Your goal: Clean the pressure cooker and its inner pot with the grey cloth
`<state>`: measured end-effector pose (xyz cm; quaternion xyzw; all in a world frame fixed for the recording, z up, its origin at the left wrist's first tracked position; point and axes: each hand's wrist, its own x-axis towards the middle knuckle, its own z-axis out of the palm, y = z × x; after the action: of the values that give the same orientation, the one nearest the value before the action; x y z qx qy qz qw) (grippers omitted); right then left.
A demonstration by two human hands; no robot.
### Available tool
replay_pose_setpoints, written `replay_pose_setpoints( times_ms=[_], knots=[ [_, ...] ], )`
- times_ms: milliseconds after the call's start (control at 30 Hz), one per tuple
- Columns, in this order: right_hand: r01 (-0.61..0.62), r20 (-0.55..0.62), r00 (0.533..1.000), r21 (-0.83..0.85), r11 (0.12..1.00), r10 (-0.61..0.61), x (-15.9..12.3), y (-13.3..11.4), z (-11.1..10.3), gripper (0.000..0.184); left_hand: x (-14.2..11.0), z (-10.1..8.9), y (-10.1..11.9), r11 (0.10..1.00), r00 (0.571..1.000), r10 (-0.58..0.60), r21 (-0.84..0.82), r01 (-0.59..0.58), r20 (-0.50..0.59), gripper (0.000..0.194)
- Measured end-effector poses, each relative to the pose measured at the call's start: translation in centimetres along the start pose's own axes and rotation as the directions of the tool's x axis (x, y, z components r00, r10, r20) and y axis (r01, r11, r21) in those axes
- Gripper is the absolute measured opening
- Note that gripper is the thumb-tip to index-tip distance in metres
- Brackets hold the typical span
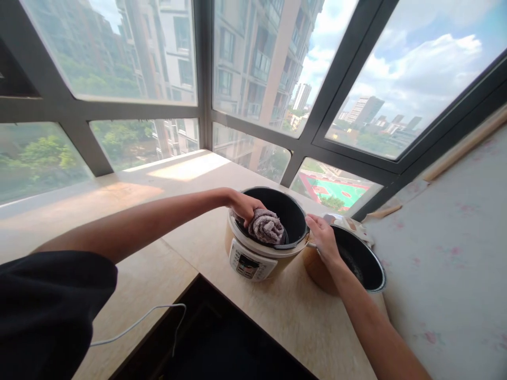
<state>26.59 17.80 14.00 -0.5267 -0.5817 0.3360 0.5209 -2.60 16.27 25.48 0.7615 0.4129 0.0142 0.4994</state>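
Two bare hands in use, both at one cooker. Left to right:

- Black fabric sleeve [47,306] at the left edge, upper arm only; bare forearm runs from it across to the cooker.
- Thin white cable [137,325] comes out near the sleeve, arcs right, then hangs over a black flat rectangular panel [233,338] at the bottom. Can't tell if that's a surface or a recess.
- Beige marbled stone ledge [170,269] under everything; sunlit patch at the far corner, below the grey metal window frame [205,68]. Tall buildings and trees behind the glass.
- Left hand [243,206] reaches over the rim from the left, fingers closed round a rolled grey-mauve terry towel [266,227]. Rolled end faces the camera. Towel sits inside the cooker, at the near side of the opening.
- Round white-and-tan electric cooker [287,264] with a dark inside, upright on the ledge. White control panel [251,262] with a dark display faces the near side.
- Right hand [322,235] curled on the cooker's right rim, thumb and fingers nearly together. Some fingers hidden; can't tell how tight.
- Round metal pot [358,258], black inside, brownish outside, just right of the cooker, partly behind the right forearm.
- White floral-papered wall [447,258] closes off the right side.
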Motion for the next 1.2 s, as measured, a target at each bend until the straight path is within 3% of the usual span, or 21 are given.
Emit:
replay_pose_setpoints(
  times_ms=[233, 333, 433, 567, 667, 733, 900, 1000, 1100, 1200],
  knots=[
    [-0.002, 0.040, 0.999, -0.036, 0.999, 0.004, -0.1, -0.2, -0.2, 0.061, 2.2, -1.8, 1.1, 0.931, 0.989, -0.150, 0.338, 0.140, 0.003, 0.028],
    [-0.013, 0.044, 0.999, -0.033, 0.999, 0.014, -0.2, -0.4, -0.2, 0.061, 3.3, -1.9, 1.2, 0.905, 0.980, -0.200, 0.379, 0.193, -0.022, 0.027],
    [-0.019, 0.033, 0.999, -0.037, 0.999, 0.021, -0.4, -0.5, -0.2, 0.060, 3.7, -2.0, 0.7, 0.914, 0.972, -0.235, 0.336, 0.228, -0.022, 0.028],
    [-0.017, 0.026, 0.999, -0.052, 0.999, 0.018, -0.9, -0.6, -0.3, 0.057, 4.2, -1.5, -0.2, 0.968, 0.957, -0.228, 0.147, 0.202, 0.182, 0.028],
    [-0.025, 0.031, 0.999, -0.055, 0.998, 0.027, -1.2, -0.5, -0.3, 0.054, 4.8, 0.2, -0.5, 0.964, 0.911, -0.230, -0.047, 0.261, 0.341, 0.030],
    [-0.035, 0.035, 0.999, -0.052, 0.998, 0.037, -1.4, -0.5, -0.3, 0.052, 5.4, 1.6, -0.3, 0.957, 0.908, -0.188, -0.139, 0.256, 0.376, 0.026],
    [-0.059, 0.038, 0.997, -0.045, 0.997, 0.060, -1.6, -0.4, -0.3, 0.052, 7.3, 4.4, 0.1, 0.915, 0.963, -0.134, -0.345, 0.210, 0.232, 0.019],
    [-0.078, 0.031, 0.996, -0.029, 0.997, 0.079, -1.7, -0.5, -0.3, 0.052, 8.9, 5.2, 0.2, 0.724, 0.977, -0.181, -0.657, 0.209, 0.112, 0.022],
    [-0.109, 0.027, 0.994, -0.013, 0.994, 0.110, -1.9, -0.7, -0.2, 0.052, 10.6, 5.5, 0.5, 0.522, 0.944, -0.327, -0.842, 0.136, -0.050, 0.021],
    [-0.132, 0.021, 0.991, -0.001, 0.991, 0.132, -2.0, -0.9, -0.1, 0.053, 12.1, 5.5, 0.6, 0.463, 0.869, -0.454, -0.885, 0.043, -0.196, 0.026]
  ],
)
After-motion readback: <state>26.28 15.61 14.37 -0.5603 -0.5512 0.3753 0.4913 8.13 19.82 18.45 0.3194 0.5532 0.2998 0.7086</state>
